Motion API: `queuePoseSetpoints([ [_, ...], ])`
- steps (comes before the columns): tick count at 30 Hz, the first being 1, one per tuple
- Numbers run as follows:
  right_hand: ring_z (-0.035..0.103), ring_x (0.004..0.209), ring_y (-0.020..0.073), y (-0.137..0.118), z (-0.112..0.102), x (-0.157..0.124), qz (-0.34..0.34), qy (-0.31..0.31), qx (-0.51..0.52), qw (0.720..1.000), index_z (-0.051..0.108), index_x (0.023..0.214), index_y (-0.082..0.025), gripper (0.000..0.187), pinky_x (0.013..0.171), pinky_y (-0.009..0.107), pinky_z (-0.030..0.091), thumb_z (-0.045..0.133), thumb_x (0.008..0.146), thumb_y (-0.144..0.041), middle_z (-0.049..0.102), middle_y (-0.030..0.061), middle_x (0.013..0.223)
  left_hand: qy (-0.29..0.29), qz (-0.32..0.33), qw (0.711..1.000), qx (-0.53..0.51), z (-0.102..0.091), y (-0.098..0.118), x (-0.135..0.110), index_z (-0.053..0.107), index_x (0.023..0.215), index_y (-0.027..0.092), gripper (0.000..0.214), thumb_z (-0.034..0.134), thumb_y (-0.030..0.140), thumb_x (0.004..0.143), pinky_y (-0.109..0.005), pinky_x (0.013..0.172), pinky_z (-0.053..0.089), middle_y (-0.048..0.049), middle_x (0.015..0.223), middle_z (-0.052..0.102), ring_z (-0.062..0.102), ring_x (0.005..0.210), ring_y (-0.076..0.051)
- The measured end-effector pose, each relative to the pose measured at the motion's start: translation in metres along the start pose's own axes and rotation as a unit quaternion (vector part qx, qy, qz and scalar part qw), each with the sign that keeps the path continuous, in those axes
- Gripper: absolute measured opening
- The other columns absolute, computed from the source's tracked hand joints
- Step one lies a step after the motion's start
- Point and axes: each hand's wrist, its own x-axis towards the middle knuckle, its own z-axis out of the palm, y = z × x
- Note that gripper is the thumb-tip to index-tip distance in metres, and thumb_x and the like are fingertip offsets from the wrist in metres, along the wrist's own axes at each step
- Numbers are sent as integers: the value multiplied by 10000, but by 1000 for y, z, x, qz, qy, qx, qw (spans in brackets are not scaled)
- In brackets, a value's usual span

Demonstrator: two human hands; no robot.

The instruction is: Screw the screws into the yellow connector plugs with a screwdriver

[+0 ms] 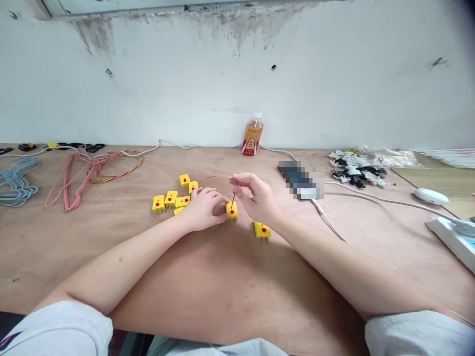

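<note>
My left hand (202, 210) grips a small yellow two-pin connector (232, 210) at its fingertips, holding it upright on the plywood table (222, 277). My right hand (256, 198) pinches a thin screwdriver (233, 195) with a purple handle, and its shaft points down onto the top of that connector. Left of my hands lies a loose group of several matching yellow connectors (170, 199), each with a red dot. One more yellow connector (262, 230) lies just below my right hand, with its pins toward me.
A drink bottle (254, 134) stands against the white wall (237, 84). To the right are a pixelated phone (299, 180) on a white cable, a pile of black-and-white parts (356, 169), a white mouse (431, 196) and a power strip (451, 242). Pink (74, 180) and blue (17, 183) wires lie left.
</note>
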Motion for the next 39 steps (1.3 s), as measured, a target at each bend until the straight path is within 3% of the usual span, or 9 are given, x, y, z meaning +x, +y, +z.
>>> queuePoseSetpoints([
  [4,765,955,208,-4,-7,5,61,-73,73,993,570,1042,-254,187,808,383,628,619,1004,-430,769,66,1037,2,-3,1000,-3,0,1,1,711,1224,313,378,740,495,894,-604,1189,260,-53,1301,713,492,1397,-360],
  [11,709,826,206,-2,4,-1,-13,28,-79,996,659,972,-257,125,747,366,610,675,965,-381,719,52,905,1,-2,1000,-1,0,1,0,707,1237,310,377,711,501,911,-614,1199,253,-67,1326,701,481,1406,-368],
  [17,747,967,214,-6,-13,8,40,-70,34,996,641,1041,-243,143,835,394,622,616,995,-377,771,90,1119,-1,-9,1000,0,-1,2,1,716,1216,317,370,735,496,893,-612,1186,265,-54,1307,710,491,1397,-374],
  [19,752,926,209,-8,-17,12,66,-84,60,992,627,975,-238,132,817,391,621,635,977,-370,782,76,1063,2,-7,1000,-4,0,1,1,718,1220,323,372,728,506,896,-613,1191,260,-53,1305,708,489,1397,-373],
  [23,719,806,198,-10,-9,12,55,-28,-3,998,590,824,-236,174,736,362,598,701,920,-329,750,47,926,5,0,1000,-6,2,-1,0,715,1235,320,384,713,513,903,-614,1199,245,-65,1311,703,482,1395,-367],
  [27,692,809,204,-10,3,5,-3,18,-69,997,649,898,-248,84,719,351,591,666,949,-312,711,54,918,7,-2,1000,-1,3,-2,1,706,1240,313,385,703,511,910,-612,1204,237,-64,1314,705,480,1400,-359],
  [31,722,916,216,-9,-2,5,-17,-31,-45,998,668,1020,-250,83,808,373,612,647,967,-311,742,74,1001,8,-3,1000,1,3,-2,1,711,1214,317,369,719,506,897,-612,1194,246,-58,1294,714,485,1395,-365],
  [34,748,1026,220,-9,-13,10,41,-100,28,994,635,1089,-248,126,867,397,622,618,983,-314,769,85,1118,3,-5,1000,0,2,-1,1,717,1198,323,354,727,501,892,-602,1191,249,-43,1285,718,489,1394,-365],
  [39,765,947,212,-5,-17,13,86,-111,82,987,587,947,-238,155,819,392,628,678,942,-363,774,67,1045,3,-7,1000,-2,1,1,1,716,1200,338,344,732,499,896,-612,1192,227,-35,1302,715,472,1406,-358],
])
